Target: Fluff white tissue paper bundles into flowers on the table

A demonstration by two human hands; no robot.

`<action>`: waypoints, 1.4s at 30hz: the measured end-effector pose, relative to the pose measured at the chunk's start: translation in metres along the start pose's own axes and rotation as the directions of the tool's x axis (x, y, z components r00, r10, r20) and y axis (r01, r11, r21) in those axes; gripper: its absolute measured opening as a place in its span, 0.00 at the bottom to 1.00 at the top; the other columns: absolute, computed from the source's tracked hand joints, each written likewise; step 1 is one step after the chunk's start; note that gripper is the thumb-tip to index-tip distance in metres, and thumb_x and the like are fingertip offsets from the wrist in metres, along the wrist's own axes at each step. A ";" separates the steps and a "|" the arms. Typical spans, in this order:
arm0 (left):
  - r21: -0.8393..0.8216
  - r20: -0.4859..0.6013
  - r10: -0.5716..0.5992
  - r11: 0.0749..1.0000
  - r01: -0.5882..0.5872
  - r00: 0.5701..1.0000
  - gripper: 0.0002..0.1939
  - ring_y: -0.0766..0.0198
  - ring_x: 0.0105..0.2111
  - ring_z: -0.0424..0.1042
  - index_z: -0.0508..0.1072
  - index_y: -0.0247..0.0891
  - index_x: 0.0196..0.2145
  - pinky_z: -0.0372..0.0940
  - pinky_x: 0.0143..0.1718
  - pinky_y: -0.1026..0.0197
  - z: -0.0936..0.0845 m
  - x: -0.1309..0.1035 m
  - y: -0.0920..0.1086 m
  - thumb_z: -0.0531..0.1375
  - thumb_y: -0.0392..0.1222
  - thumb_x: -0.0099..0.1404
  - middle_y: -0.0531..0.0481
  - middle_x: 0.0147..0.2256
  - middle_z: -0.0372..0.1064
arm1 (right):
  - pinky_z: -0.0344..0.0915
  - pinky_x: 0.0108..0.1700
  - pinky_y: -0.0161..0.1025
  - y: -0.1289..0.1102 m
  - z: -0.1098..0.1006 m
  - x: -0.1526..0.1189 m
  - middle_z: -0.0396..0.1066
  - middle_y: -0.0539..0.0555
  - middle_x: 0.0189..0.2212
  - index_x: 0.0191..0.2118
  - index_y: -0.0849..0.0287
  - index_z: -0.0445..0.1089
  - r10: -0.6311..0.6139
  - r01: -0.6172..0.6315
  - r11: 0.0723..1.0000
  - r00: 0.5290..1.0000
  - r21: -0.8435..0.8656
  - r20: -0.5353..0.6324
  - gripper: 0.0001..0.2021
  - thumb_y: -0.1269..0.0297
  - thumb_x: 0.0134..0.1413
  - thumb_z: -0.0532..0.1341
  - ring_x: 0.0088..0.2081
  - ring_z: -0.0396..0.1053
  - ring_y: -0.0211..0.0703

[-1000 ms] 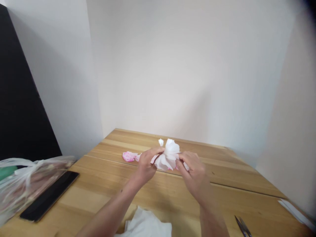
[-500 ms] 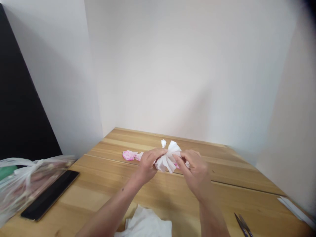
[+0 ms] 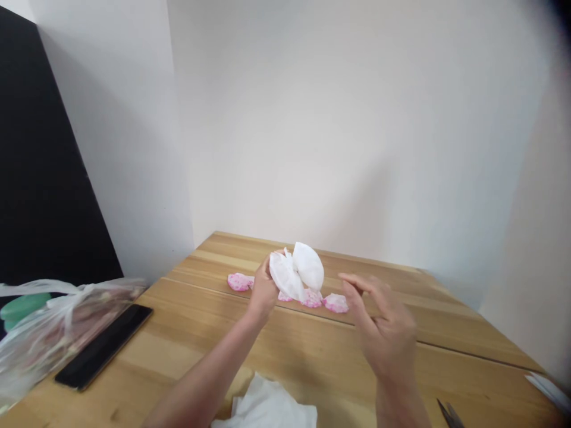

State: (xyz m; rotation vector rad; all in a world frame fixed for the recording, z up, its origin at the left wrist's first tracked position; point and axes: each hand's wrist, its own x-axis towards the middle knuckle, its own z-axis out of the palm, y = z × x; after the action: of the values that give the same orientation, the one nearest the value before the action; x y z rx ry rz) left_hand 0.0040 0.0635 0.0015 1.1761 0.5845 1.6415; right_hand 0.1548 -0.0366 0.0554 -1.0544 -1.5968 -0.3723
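Observation:
My left hand (image 3: 264,291) holds a white tissue-paper bundle (image 3: 307,266), gathered at its middle with two puffed lobes fanning out to the sides. The left fingertips are partly hidden behind it. To the right, apart from the bundle, my right hand (image 3: 386,324) hovers with bent fingers, thumb and forefinger tips close together and nothing visible between them. Behind and below the bundle lies a row of pink-and-white crumpled paper pieces (image 3: 336,303), partly covered by the bundle and left hand.
Folded white tissue (image 3: 272,407) lies at the near edge of the wooden table (image 3: 187,351). A black phone (image 3: 104,346) and a clear plastic bag (image 3: 57,333) with a green item are on the left. Scissors (image 3: 449,414) and white strips (image 3: 546,386) are at right.
My right hand has let go of the white tissue bundle and moved right. The bundle has turned in my left hand, showing two rounded lobes. The view has shifted slightly left.

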 end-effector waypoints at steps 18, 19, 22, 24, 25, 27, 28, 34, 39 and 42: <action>0.330 0.111 0.172 0.923 -0.199 0.979 0.21 0.61 0.43 0.72 0.71 0.37 0.45 0.66 0.43 0.63 0.000 -0.012 0.010 0.58 0.29 0.52 0.45 0.44 0.73 | 0.63 0.45 0.46 0.001 0.009 0.001 0.70 0.55 0.41 0.37 0.54 0.72 -0.049 0.043 0.997 0.994 0.061 0.100 0.06 0.66 0.58 0.57 0.45 0.67 0.47; 0.344 0.123 0.188 0.913 -0.220 0.974 0.20 0.61 0.43 0.73 0.71 0.37 0.45 0.67 0.43 0.62 0.000 -0.012 0.010 0.59 0.29 0.52 0.45 0.44 0.73 | 0.63 0.46 0.47 0.002 0.010 0.002 0.70 0.56 0.42 0.36 0.54 0.72 -0.048 0.042 0.998 0.993 0.057 0.110 0.06 0.65 0.58 0.57 0.46 0.67 0.48; 0.428 0.167 0.260 0.850 -0.308 0.951 0.18 0.60 0.41 0.73 0.72 0.38 0.44 0.67 0.42 0.62 -0.002 -0.014 0.008 0.59 0.31 0.54 0.45 0.43 0.74 | 0.62 0.48 0.48 0.004 0.014 0.002 0.69 0.56 0.45 0.36 0.54 0.72 -0.055 0.047 0.997 0.988 0.054 0.147 0.06 0.65 0.58 0.58 0.49 0.65 0.49; 0.491 0.225 0.334 0.772 -0.403 0.915 0.17 0.61 0.40 0.74 0.71 0.38 0.44 0.67 0.41 0.62 -0.003 -0.015 0.006 0.59 0.30 0.55 0.45 0.42 0.75 | 0.61 0.49 0.49 0.006 0.017 0.002 0.68 0.56 0.47 0.36 0.55 0.72 -0.061 0.054 0.998 0.981 0.046 0.182 0.05 0.64 0.57 0.58 0.51 0.64 0.50; 0.514 0.266 0.380 0.722 -0.464 0.886 0.17 0.61 0.40 0.74 0.71 0.39 0.44 0.67 0.40 0.62 -0.004 -0.016 0.006 0.58 0.30 0.56 0.45 0.41 0.75 | 0.60 0.50 0.50 0.007 0.019 0.003 0.68 0.56 0.49 0.36 0.55 0.72 -0.061 0.055 0.998 0.977 0.036 0.203 0.05 0.64 0.57 0.58 0.51 0.63 0.50; 0.538 0.347 0.475 0.606 -0.586 0.809 0.18 0.62 0.38 0.74 0.70 0.39 0.46 0.68 0.39 0.62 -0.005 -0.016 0.004 0.57 0.29 0.57 0.46 0.41 0.75 | 0.60 0.51 0.50 0.009 0.021 0.002 0.66 0.56 0.51 0.34 0.56 0.71 -0.052 0.051 0.999 0.968 0.011 0.248 0.05 0.64 0.57 0.58 0.52 0.62 0.50; 0.544 0.381 0.516 0.545 -0.638 0.767 0.19 0.62 0.38 0.75 0.69 0.39 0.47 0.68 0.38 0.62 -0.005 -0.016 0.003 0.56 0.28 0.58 0.45 0.40 0.76 | 0.60 0.51 0.50 0.011 0.021 0.002 0.66 0.56 0.51 0.33 0.56 0.71 -0.039 0.040 0.999 0.964 0.000 0.262 0.05 0.64 0.57 0.58 0.52 0.62 0.50; 0.563 0.459 0.526 0.452 -0.692 0.716 0.20 0.61 0.39 0.75 0.70 0.41 0.48 0.69 0.40 0.60 -0.008 -0.015 -0.005 0.54 0.28 0.58 0.44 0.41 0.75 | 0.60 0.52 0.50 0.015 0.022 0.001 0.67 0.56 0.50 0.31 0.55 0.70 0.017 -0.023 1.000 0.972 0.021 0.234 0.06 0.65 0.58 0.57 0.53 0.62 0.49; 0.364 0.273 0.210 0.881 -0.303 0.939 0.21 0.61 0.38 0.74 0.71 0.40 0.47 0.69 0.38 0.61 -0.003 -0.011 0.001 0.61 0.32 0.54 0.45 0.41 0.75 | 0.61 0.52 0.51 0.012 0.016 0.001 0.68 0.57 0.49 0.34 0.55 0.71 0.036 -0.042 0.998 0.992 0.045 0.123 0.06 0.65 0.58 0.57 0.52 0.64 0.49; 0.060 0.204 -0.071 0.996 0.060 0.976 0.21 0.61 0.37 0.74 0.71 0.38 0.47 0.69 0.36 0.62 0.003 -0.006 0.007 0.63 0.40 0.54 0.46 0.38 0.75 | 0.61 0.52 0.51 0.007 0.007 0.002 0.69 0.57 0.49 0.35 0.55 0.71 0.038 -0.040 0.997 0.999 0.061 0.025 0.06 0.66 0.58 0.57 0.51 0.65 0.49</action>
State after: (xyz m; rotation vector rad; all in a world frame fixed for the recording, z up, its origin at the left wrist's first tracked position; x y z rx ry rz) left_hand 0.0037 0.0548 0.0054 1.3341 0.5318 1.4346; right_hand 0.1558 -0.0265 0.0527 -1.0451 -1.5970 -0.2834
